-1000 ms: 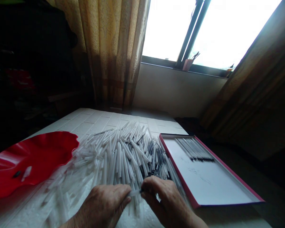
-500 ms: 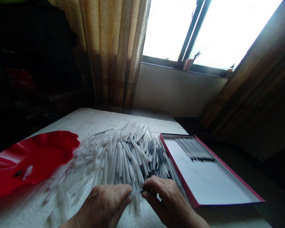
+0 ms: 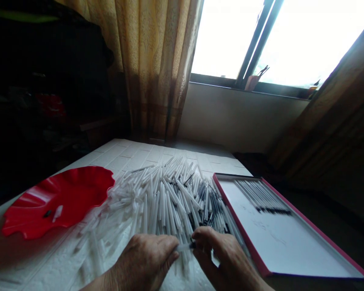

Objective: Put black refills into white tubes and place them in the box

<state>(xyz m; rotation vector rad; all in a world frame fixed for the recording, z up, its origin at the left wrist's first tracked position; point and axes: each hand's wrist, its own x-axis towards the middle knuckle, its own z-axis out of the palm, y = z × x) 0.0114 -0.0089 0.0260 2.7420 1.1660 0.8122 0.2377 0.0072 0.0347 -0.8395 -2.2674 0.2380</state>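
Just in front of me, my left hand (image 3: 150, 256) pinches one end of a short translucent plastic tube (image 3: 185, 247) between thumb and fingers. My right hand (image 3: 223, 252) is closed on its other end, where a dark piece shows at the fingertips. The tube lies level between the hands, and both its ends are hidden by fingers. Beyond them spreads a large heap of loose whitish tubes (image 3: 157, 194). On the heap's right side lie thinner dark-filled sticks (image 3: 208, 202).
A shallow box with pink sides (image 3: 239, 234) stands at the right; a row of dark-tipped tubes (image 3: 262, 196) lies in it. At the left, a red wavy-rimmed dish (image 3: 79, 188) holds small black and white bits. The white table (image 3: 133, 149) reaches toward a curtain.
The whole view has shifted, so the dish, heap, box and hands appear farther right. Both hands keep their hold on the tube, with little change between them.
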